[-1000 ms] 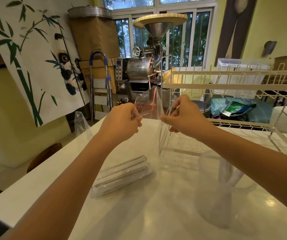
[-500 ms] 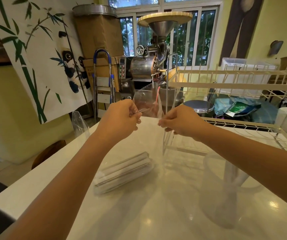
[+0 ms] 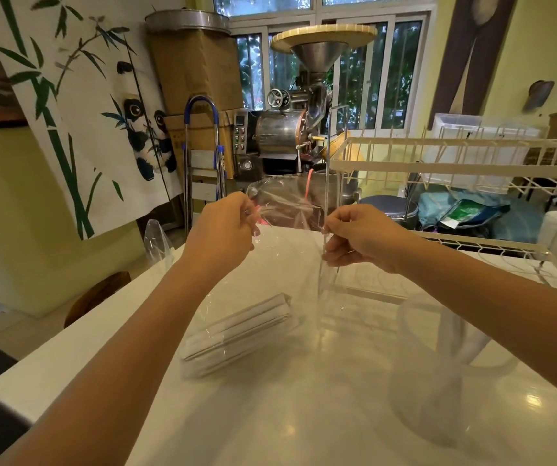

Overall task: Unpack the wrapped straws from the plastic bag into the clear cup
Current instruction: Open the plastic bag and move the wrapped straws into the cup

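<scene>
Our left forearm reaches up from the lower left, and our left hand point(image 3: 225, 227) is raised above the white table point(image 3: 68, 358), fingers curled with thumb and forefinger pinching the left edge of the clear plastic bag point(image 3: 287, 205). The bag is stretched in the air between both hands, a pink strip showing near its top. Below it, the wrapped straws point(image 3: 240, 334) lie in a bundle on the table. Our right hand point(image 3: 359, 237) is closed on the bag's right edge, its forearm coming in from the right. The clear cup point(image 3: 438, 375) stands under that forearm, near the white wire rack point(image 3: 455, 169).
</scene>
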